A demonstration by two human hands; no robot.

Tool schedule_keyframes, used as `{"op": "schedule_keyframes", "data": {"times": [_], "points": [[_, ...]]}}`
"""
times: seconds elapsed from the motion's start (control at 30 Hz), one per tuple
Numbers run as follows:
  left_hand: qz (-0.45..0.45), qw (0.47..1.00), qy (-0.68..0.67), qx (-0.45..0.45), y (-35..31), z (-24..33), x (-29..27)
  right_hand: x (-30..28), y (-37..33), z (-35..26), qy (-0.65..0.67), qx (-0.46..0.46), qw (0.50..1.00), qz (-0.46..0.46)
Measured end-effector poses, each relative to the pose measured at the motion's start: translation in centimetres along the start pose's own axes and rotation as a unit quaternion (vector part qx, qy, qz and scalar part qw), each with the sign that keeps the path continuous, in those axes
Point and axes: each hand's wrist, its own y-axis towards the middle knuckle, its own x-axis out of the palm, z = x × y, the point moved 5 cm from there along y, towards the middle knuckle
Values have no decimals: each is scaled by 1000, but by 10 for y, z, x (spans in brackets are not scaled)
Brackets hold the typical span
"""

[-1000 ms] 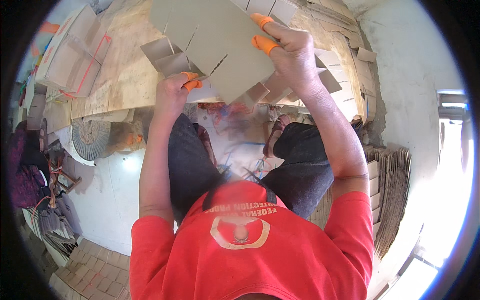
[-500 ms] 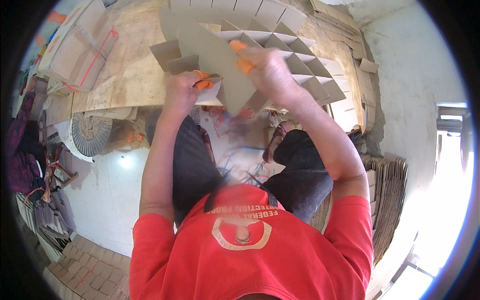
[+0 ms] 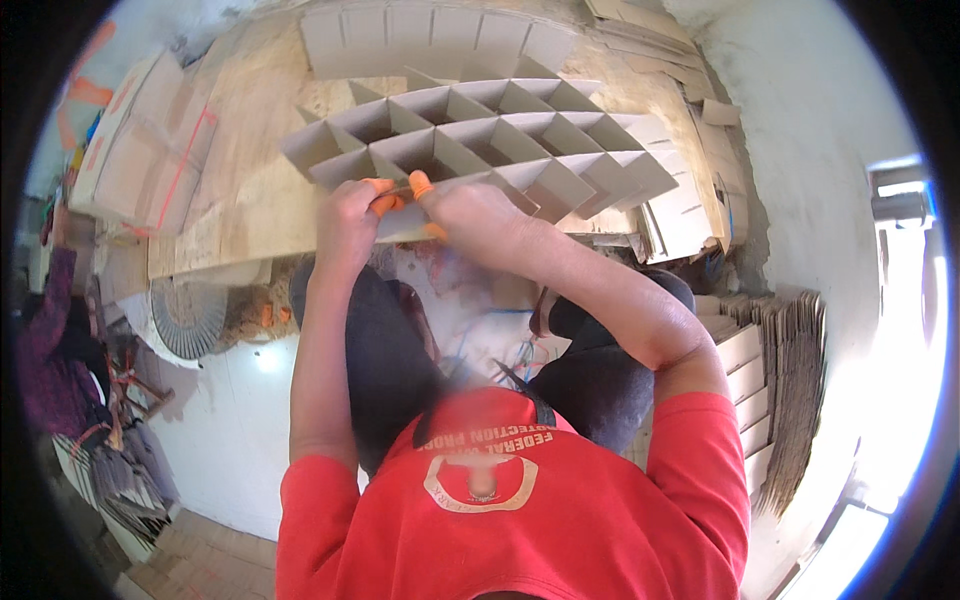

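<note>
A cardboard divider grid [image 3: 520,135] of interlocked strips, with several open cells, stands on the wooden table in front of me. My left hand [image 3: 347,222], with orange finger covers, pinches the divider's near edge towards its left end. Close beside it, my right hand [image 3: 478,222] grips the same near edge, orange covers on its fingers too. The fingertips of both hands almost meet there. Part of the near strip is hidden behind my right hand and forearm.
Slotted cardboard strips [image 3: 440,40] lie at the far side of the wooden table [image 3: 240,160]. A taped carton [image 3: 140,155] sits at the left. Flat cardboard stacks [image 3: 790,400] stand at the right, by the wall. Another person's sleeve [image 3: 50,350] shows at far left.
The large flat cardboard piece that was raised in my right hand is no longer held up. My right hand has moved down and left, close to my left hand at the divider's near edge.
</note>
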Motion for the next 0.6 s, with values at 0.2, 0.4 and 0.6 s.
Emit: {"op": "schedule_keyframes", "data": {"times": [0.2, 0.4, 0.6], "points": [[-18, 986, 140, 88, 34, 19, -12, -66, 20, 96, -155, 89, 936, 302], [-165, 961, 203, 87, 97, -3, 4, -49, 20, 148, 3, 234, 972, 12], [-229, 967, 115, 13, 91, -52, 24, -29, -22, 78, -38, -72, 974, 212]]}}
